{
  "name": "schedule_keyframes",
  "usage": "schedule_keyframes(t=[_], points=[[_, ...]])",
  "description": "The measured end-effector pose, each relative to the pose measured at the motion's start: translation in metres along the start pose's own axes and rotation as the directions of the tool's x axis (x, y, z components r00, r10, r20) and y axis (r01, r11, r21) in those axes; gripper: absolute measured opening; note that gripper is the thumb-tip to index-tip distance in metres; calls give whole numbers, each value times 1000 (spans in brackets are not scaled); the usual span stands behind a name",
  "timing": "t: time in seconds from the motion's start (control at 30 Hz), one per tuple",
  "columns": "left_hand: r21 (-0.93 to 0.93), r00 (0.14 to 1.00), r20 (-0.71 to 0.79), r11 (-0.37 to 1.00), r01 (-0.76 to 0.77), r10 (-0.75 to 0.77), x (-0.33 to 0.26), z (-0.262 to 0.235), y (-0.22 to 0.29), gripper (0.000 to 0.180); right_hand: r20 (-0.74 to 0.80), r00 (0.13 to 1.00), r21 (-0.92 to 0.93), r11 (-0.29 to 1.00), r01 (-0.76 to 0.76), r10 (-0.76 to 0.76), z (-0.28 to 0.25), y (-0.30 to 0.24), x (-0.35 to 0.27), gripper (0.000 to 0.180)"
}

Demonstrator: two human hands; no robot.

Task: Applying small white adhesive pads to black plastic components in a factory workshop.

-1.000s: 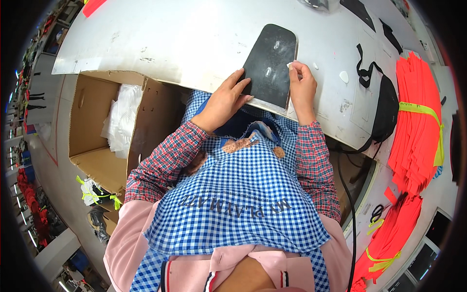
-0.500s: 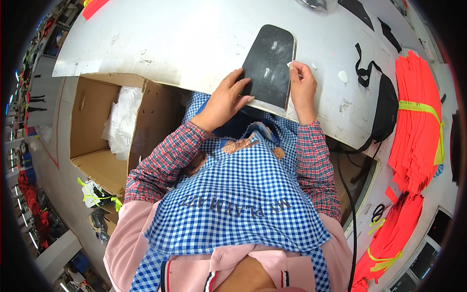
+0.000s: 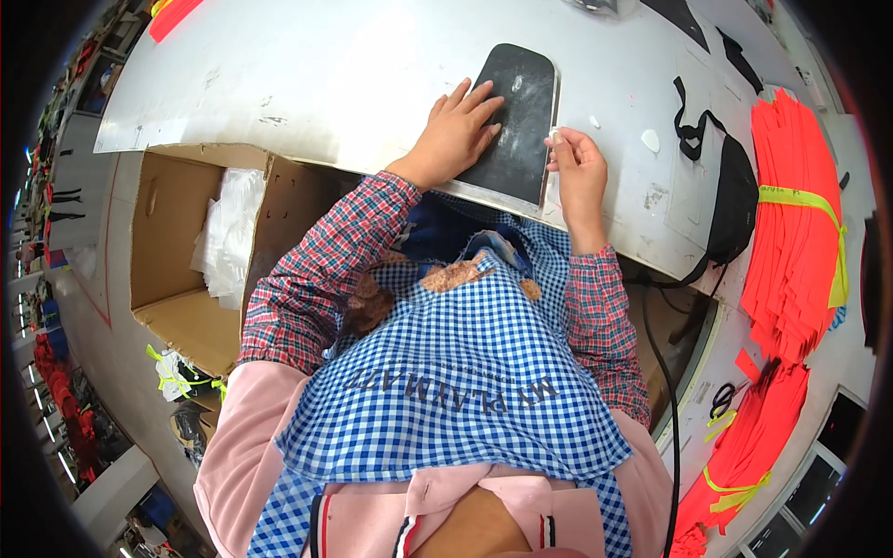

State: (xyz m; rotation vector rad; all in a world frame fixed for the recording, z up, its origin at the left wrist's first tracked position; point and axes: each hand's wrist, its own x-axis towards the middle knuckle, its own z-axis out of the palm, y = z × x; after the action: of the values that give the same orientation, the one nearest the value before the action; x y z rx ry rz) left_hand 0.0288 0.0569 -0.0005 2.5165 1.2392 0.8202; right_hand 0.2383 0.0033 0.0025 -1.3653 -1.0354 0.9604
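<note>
A black panel with a rounded far end [image 3: 523, 93] lies on the white table, bearing pale smudges. Its near edge rests on a thin, light-coloured sheet or board close to the table's front edge. My left hand [image 3: 456, 135] is open, with its fingers spread across the panel's left side. At the panel's right edge, my right hand [image 3: 579, 167] is closed in a pinch on a small white piece [image 3: 554, 131], mostly covered by the fingertips. Two other white bits lie to the right of the panel: a rounded flat one [image 3: 650, 140] and a smaller one [image 3: 595, 121].
A black bag with a strap [image 3: 735, 200] hangs over the table's right side. Beyond it are red fabric strips [image 3: 795, 223] tied with a yellow band. An open cardboard box [image 3: 153, 251] holding clear plastic bags stands left of me. Scissors [image 3: 722, 400] lie at the lower right.
My left hand has slid up and to the right, further onto the black panel, with its fingers more stretched. My right hand has moved slightly nearer to me along the panel's edge.
</note>
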Motion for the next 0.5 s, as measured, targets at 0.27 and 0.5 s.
schedule_keyframes(t=[0.27,0.5], points=[[28,999,29,999,16,-17,-3,5,2,40,120,986,-25,993,-114,116,11,-16,0,19],[54,1000,0,998,17,-17,-5,8,2,40,204,968,-439,897,-44,147,33,-24,13,19]])
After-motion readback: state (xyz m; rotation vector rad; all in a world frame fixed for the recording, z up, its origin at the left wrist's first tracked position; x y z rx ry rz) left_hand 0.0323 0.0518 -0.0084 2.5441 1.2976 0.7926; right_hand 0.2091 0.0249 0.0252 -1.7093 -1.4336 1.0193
